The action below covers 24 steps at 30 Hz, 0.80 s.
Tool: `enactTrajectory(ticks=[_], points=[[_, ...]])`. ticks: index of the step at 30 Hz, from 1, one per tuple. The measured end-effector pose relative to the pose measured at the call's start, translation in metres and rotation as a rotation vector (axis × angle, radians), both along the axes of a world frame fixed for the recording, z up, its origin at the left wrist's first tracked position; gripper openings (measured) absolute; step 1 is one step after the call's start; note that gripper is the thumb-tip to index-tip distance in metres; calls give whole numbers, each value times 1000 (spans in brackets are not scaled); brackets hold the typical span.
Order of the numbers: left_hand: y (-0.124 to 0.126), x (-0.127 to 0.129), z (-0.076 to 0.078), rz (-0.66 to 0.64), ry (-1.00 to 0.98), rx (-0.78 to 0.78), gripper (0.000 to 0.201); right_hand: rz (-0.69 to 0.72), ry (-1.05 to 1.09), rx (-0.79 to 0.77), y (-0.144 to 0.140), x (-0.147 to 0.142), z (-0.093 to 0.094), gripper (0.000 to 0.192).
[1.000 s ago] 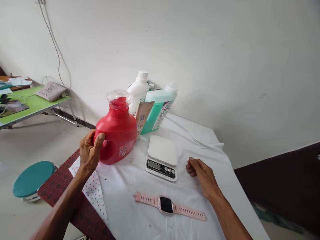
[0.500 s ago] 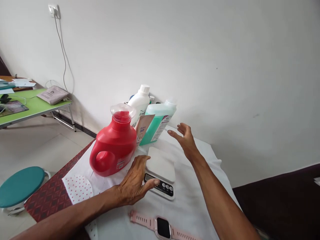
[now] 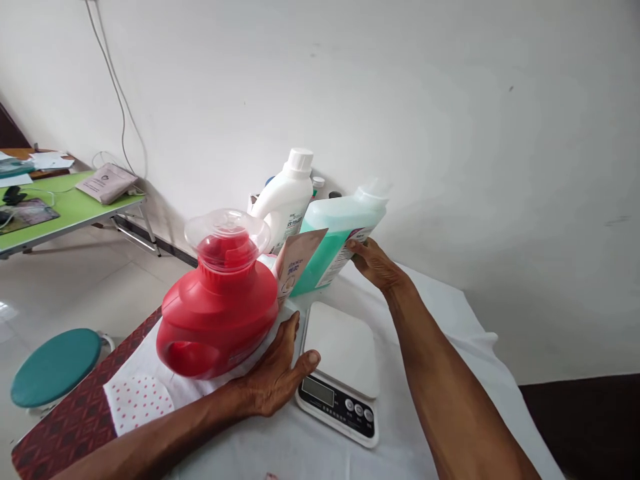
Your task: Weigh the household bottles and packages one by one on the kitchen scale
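A clear jug of green liquid (image 3: 320, 257) with a white label stands tilted toward the back of the cloth. My right hand (image 3: 375, 263) is at its right side, thumb on the label and the other fingers mostly hidden behind it. In front lies a white kitchen scale (image 3: 343, 350) with a dark display and round buttons. My left hand (image 3: 277, 370) rests at the scale's left edge, fingers apart, holding nothing. A red detergent jug (image 3: 220, 313) with a clear plastic cap stands left of that hand. Between the two jugs is a pinkish-brown pouch (image 3: 297, 263).
Behind the pouch stands a white bottle (image 3: 287, 193), with smaller containers partly hidden at the wall. White cloth (image 3: 425, 373) covers much of the table. A teal stool (image 3: 55, 367) and a green folding table (image 3: 65, 207) are on the left.
My right hand has moved from beside the green jug onto its side. My left hand stays by the scale. The view has shifted closer, so the pink watch has nearly left the frame.
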<state>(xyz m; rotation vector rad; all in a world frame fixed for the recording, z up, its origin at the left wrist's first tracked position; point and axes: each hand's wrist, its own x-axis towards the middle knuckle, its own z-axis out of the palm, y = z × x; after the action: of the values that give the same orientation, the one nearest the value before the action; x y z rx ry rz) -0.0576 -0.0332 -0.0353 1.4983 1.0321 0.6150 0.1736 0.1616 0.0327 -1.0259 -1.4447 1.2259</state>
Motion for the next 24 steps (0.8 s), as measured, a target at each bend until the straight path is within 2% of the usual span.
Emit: enactTrajectory(ticks=[5,9,13,18,24], points=[[18,16,3,32,6,41,101,28,-12,-24,1,9,0,53],[35,26,5,50,-24,77,93,-1,-39,-26,-7,11,-1,53],[49,31,0,89,-65,65,85,-60,45,14,-11,7,-10,44],[51,38,-11,96,-98,158,79,-162,151,91,-13,-2,-20,39],[49,39,-22,98,-164,252,75,-291,261,153,-33,-13,-17,36]])
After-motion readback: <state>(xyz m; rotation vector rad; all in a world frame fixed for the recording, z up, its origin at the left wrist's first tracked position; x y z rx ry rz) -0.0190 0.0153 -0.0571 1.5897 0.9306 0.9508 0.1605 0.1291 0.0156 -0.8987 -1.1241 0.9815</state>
